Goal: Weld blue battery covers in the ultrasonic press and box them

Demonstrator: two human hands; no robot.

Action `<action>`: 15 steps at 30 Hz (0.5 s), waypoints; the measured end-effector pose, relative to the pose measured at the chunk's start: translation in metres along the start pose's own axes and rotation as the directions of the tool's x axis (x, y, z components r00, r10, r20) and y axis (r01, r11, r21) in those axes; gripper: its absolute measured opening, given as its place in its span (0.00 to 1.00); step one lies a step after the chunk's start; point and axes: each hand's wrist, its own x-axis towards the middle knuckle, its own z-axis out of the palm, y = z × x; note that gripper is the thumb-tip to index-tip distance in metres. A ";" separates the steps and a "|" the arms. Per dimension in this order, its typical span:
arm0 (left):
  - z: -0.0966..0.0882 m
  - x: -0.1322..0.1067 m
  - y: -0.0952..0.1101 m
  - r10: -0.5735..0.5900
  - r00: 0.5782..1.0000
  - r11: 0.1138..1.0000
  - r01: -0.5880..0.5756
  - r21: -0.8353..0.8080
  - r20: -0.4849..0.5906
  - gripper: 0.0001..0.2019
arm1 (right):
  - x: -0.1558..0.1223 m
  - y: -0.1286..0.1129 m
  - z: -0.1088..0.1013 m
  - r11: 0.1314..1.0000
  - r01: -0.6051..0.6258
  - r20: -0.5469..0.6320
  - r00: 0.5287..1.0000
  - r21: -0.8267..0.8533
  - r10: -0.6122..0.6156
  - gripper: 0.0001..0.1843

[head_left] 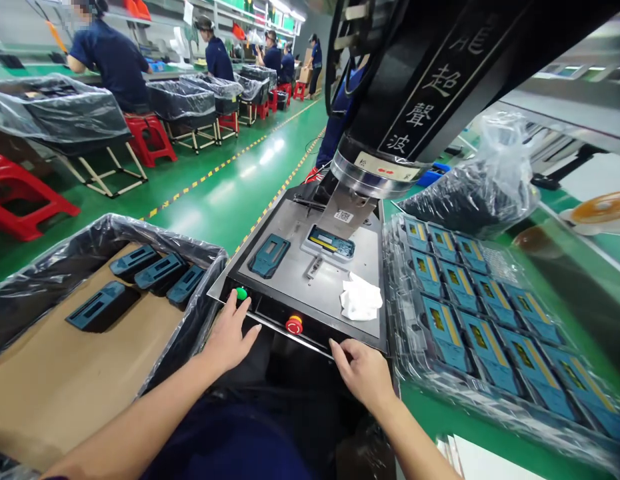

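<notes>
My left hand (229, 337) lies open, fingers spread, fingertips at the round green button (241, 293) on the left of the welder's black front panel (270, 313). My right hand (363, 373) rests flat and empty on the panel's right end, with a red stop button (294, 325) between them. Behind, a teal rectangular part (332, 243) with a yellow strip sits in its nest on the steel plate (300, 287) under the metal horn (346, 212), with a loose teal cover (269, 256) left of it and a white cloth (361, 299) nearer me.

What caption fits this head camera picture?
Left hand at the green button, right hand at the front edge of the machine.
</notes>
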 end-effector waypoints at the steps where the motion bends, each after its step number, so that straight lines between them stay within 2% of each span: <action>1: 0.003 0.001 0.000 -0.006 1.000 1.000 0.006 -0.009 0.009 0.33 | -0.007 0.006 0.008 1.000 0.000 -0.023 1.000 -0.019 0.000 0.23; 5: 0.010 0.003 -0.002 -0.003 0.999 0.999 0.001 0.044 0.051 0.35 | -0.020 0.019 0.033 0.982 0.079 -0.128 0.987 -0.171 -0.101 0.20; 8: 0.010 0.004 -0.002 -0.014 0.998 0.999 0.012 0.035 0.057 0.35 | -0.020 0.020 0.039 0.966 0.105 -0.164 0.976 -0.235 -0.146 0.19; 11: 0.007 0.004 -0.001 0.001 1.000 1.000 -0.001 0.016 0.008 0.33 | -0.020 0.022 0.036 0.979 0.123 -0.202 0.967 -0.162 -0.155 0.17; 15: 0.003 0.005 -0.005 0.109 0.982 0.992 -0.097 0.079 -0.157 0.29 | -0.025 0.026 0.031 0.993 0.121 -0.262 0.958 -0.005 -0.118 0.15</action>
